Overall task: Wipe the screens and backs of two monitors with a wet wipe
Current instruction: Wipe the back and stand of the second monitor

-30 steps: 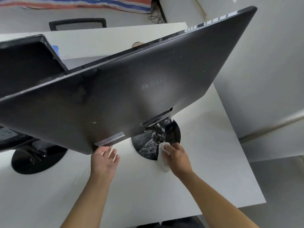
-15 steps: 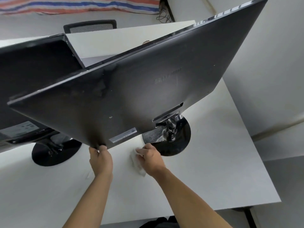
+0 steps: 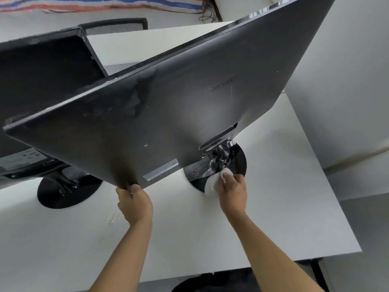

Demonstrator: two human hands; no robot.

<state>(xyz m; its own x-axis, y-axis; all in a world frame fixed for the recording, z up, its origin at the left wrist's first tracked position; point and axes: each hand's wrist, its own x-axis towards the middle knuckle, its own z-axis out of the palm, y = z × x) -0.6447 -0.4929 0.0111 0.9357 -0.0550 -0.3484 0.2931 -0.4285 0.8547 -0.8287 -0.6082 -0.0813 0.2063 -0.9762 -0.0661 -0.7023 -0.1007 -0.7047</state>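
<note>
A large dark monitor (image 3: 179, 106) faces away from me, its dusty back filling the view, with a wet smear near its upper left. My left hand (image 3: 134, 202) grips the monitor's lower edge. My right hand (image 3: 232, 191) presses a white wet wipe (image 3: 212, 183) onto the round black base (image 3: 239, 161) below the chrome neck. A second monitor (image 3: 42, 72) stands behind on the left, on its own round black base (image 3: 65, 192).
Both monitors stand on a white table (image 3: 284, 207) whose front edge is near me and right edge drops to a grey floor. A white partition (image 3: 147, 43) and a black chair back (image 3: 113, 26) lie beyond. A white wall is to the right.
My right hand swept the wipe off the base to the left onto the table, then back right onto the base. My left hand stays on the monitor's lower edge.
</note>
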